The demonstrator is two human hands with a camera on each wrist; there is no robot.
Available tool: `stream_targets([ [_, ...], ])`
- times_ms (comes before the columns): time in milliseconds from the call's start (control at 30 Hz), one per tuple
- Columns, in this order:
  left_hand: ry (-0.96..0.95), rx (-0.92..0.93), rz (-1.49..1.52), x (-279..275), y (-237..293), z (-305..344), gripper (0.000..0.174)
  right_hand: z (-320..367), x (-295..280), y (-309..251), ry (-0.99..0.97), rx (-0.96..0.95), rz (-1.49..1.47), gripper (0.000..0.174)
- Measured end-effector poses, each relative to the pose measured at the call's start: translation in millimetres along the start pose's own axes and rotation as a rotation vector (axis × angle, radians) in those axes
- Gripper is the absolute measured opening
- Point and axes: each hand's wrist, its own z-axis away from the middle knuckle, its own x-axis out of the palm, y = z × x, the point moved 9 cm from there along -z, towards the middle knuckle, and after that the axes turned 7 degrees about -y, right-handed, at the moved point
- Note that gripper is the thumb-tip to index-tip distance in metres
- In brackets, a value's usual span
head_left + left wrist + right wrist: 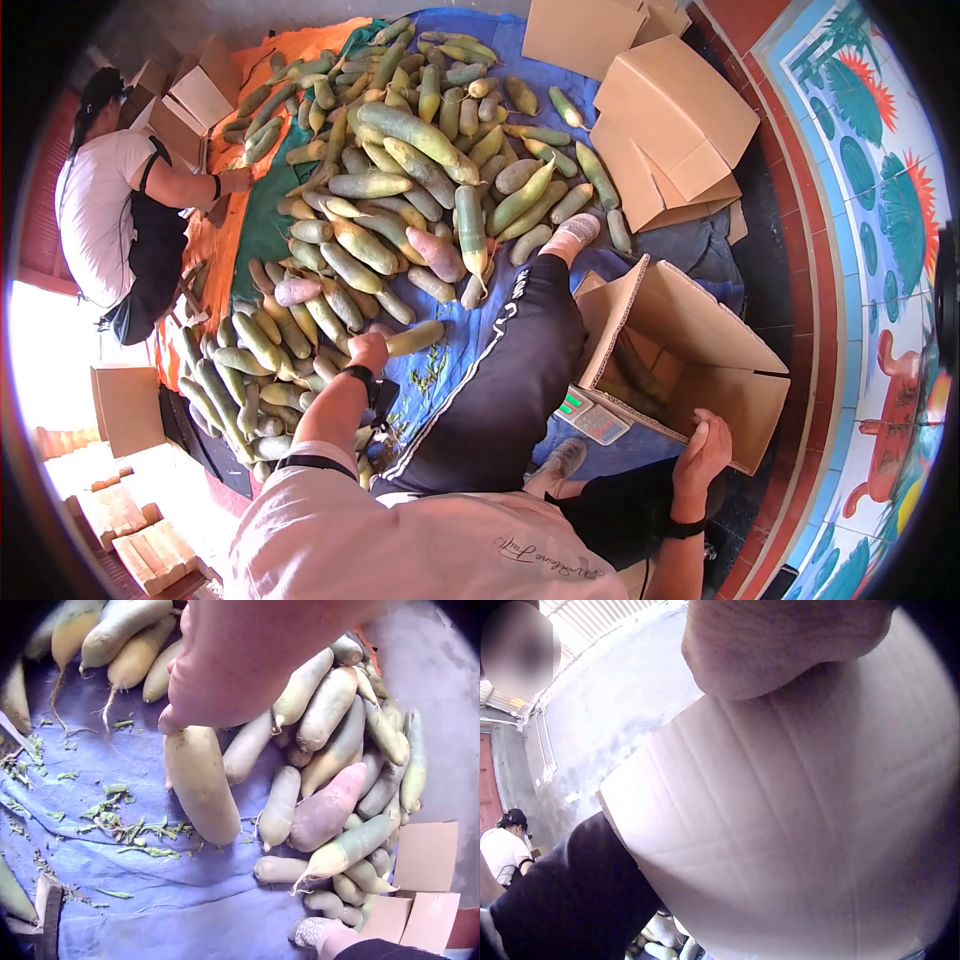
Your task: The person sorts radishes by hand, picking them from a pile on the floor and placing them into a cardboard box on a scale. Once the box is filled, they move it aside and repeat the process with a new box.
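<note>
While the left hand grips one end of a pale-green root, the right hand holds the near wall of the cardboard box, fingers curled over its edge. Root is low at the blue tarp, contact not discernible, well apart from the box, beyond the person's outstretched leg. Long axis runs roughly level, free end pointing toward the box. Heap of roots crowds the side away from the box; bare tarp lies open on the box side, up to the leg. Box is tipped, mouth toward the leg, over a scale.
</note>
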Motion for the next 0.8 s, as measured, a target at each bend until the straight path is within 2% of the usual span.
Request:
stream_targets([
  [100,-0.074,0.022,-0.083,18,10,4,0.024,3,1,1,0.004,-0.006,0.015,0.028],
  [233,0.103,0.090,-0.173,0,25,26,0.027,5,1,2,0.036,-0.021,0.031,0.025],
  [300,0.038,0.141,-0.137,4,32,27,0.029,4,0,3,0.042,-0.018,0.034,0.024],
  [333,-0.055,0.148,-0.053,5,33,31,0.031,3,0,3,0.041,-0.013,0.040,0.024],
  [367,-0.046,0.146,-0.052,4,34,28,0.031,3,0,4,0.049,-0.015,0.037,0.024],
  [433,-0.120,0.236,0.122,7,46,27,0.026,2,1,5,0.051,-0.008,0.063,0.024],
  [467,-0.415,0.305,0.161,20,55,22,0.033,2,0,5,0.059,-0.012,0.061,0.024],
  [500,-0.408,0.303,0.164,29,50,2,0.033,3,0,4,0.069,-0.022,0.068,0.023],
  [567,-1.027,0.369,1.012,82,63,-26,0.022,5,-1,2,0.086,-0.037,0.074,0.023],
  [600,-0.908,0.422,1.003,42,58,9,0.024,7,-1,3,0.089,-0.035,0.064,0.021],
  [633,-0.902,0.424,1.006,16,55,51,0.024,8,-2,4,0.092,-0.032,0.054,0.019],
  [700,-0.520,0.451,1.271,-53,38,104,0.026,10,-5,-4,0.060,-0.102,0.032,0.016],
  [800,-0.422,0.555,1.345,-90,28,138,0.027,8,-14,-24,0.013,-0.214,0.002,0.017],
])
